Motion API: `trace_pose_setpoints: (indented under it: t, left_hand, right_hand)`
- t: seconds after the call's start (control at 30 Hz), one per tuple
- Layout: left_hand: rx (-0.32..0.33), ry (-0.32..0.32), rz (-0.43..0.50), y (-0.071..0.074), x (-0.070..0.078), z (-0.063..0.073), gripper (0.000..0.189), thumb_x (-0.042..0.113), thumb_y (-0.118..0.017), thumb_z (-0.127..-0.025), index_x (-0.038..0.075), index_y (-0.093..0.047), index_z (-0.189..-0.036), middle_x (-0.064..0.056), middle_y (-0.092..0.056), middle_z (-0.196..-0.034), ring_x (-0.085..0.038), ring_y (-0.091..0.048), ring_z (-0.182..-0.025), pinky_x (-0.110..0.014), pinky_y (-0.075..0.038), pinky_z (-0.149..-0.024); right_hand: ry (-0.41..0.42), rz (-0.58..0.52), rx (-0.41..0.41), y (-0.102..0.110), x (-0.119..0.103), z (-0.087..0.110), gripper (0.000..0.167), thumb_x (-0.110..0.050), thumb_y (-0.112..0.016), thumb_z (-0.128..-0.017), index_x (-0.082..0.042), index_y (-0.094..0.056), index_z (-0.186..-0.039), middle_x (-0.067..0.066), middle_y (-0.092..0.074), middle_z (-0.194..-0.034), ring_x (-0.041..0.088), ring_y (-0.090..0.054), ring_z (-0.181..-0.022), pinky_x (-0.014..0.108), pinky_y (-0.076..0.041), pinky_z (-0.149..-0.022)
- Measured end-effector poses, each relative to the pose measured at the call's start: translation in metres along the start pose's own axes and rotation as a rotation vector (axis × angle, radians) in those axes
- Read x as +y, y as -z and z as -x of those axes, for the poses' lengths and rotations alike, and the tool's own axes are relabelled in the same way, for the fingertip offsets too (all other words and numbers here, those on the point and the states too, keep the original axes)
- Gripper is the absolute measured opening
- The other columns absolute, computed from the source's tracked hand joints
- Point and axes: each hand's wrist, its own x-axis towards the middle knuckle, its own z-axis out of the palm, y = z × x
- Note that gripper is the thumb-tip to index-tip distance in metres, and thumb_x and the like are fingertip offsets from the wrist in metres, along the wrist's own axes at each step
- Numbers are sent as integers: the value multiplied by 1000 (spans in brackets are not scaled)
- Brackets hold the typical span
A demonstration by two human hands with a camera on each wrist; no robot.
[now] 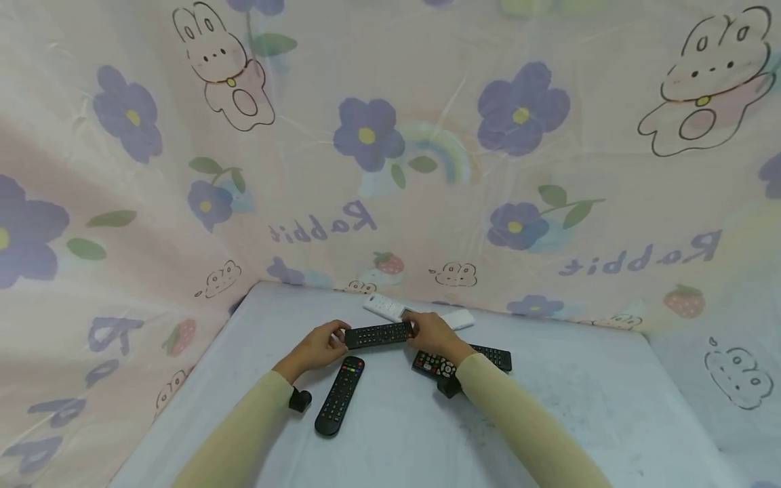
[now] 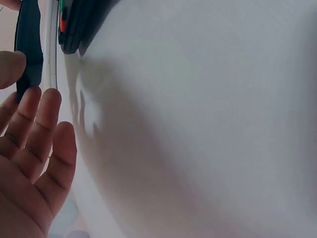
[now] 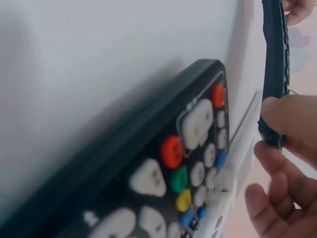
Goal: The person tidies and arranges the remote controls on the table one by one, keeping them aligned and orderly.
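A black remote control [image 1: 379, 335] is held level above the table, one end in each hand. At its left end, my left hand [image 1: 320, 347] pinches it between thumb and fingers. The right hand [image 1: 430, 332] grips the other end, and in the right wrist view the thumb lies on the edge of this remote [image 3: 275, 64]. Below the left hand lies another black remote with coloured buttons [image 1: 339, 396]. Under the right forearm rests a black remote with white and red buttons [image 1: 433, 364], partly covered by the wrist.
Behind the right hand lie a white remote [image 1: 383, 307] and a white piece [image 1: 459, 319], whose join is hidden. A black button-covered end [image 1: 495, 357] shows right of the forearm. The white table [image 1: 579, 407] meets a patterned curtain [image 1: 427, 203] at the back and sides.
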Motion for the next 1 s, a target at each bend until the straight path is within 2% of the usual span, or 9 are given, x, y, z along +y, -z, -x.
trace_pose_setpoints:
  t: [0.17,0.4,0.63,0.87,1.0]
  left_hand:
    - [-19,-38,-14,0,0,4,40,15,-70,-88,18,-55,-125,1,-61,-101,-8,-62,-83,-28,-53,-73]
    - [-14,-44,-10,3,5,10,38,18,-72,-87,20,-56,-122,3,-62,-100,-8,-60,-81,-24,-51,-64]
    - [5,-46,-18,4,8,19,39,19,-73,-86,20,-57,-121,5,-63,-98,-8,-60,-79,-25,-50,-61]
    - [36,-51,-4,2,11,23,41,20,-74,-85,20,-56,-122,4,-62,-101,-9,-59,-85,-23,-51,-64]
    - [48,-48,14,2,15,24,42,19,-75,-84,18,-58,-123,4,-62,-101,-9,-59,-85,-23,-50,-65]
  right_hand:
    - [30,-32,13,1,3,8,50,-9,-72,-81,-7,-58,-129,-4,-63,-78,10,-54,-67,26,-48,-63]
    - [93,-41,11,4,7,8,50,-9,-72,-82,-9,-57,-130,-4,-61,-78,8,-51,-62,24,-44,-57]
    - [151,-67,5,10,4,8,48,-9,-73,-81,-8,-57,-127,-2,-61,-81,10,-52,-67,23,-46,-60]
    - [134,-172,-24,14,7,12,51,-8,-72,-82,-8,-55,-131,0,-62,-88,10,-58,-74,24,-51,-65]
    - [134,-225,-8,14,8,15,52,-6,-72,-82,-7,-55,-131,3,-64,-91,12,-61,-78,25,-53,-67]
